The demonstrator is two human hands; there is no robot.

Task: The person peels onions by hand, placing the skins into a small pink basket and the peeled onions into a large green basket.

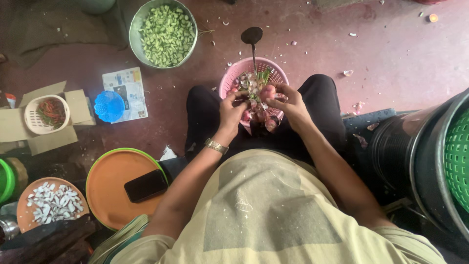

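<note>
I sit on the floor with a pink plastic basket [229, 78] between my knees, full of small reddish onions and peelings. My left hand [231, 108] and my right hand [288, 101] meet over the basket's near side, both closed on a small reddish onion [267, 92] held between the fingertips. A gold watch sits on my left wrist. A dark upright blade [252, 38] rises from behind the basket, its stem running down into it.
A steel bowl of chopped green vegetable [166, 33] sits ahead left. An orange lid [110, 195] carries a black phone [145, 185]. An orange plate of white slices [49, 203], a white basket of chillies [48, 114], a blue strainer [108, 105] lie left; a black drum [415, 161] stands right.
</note>
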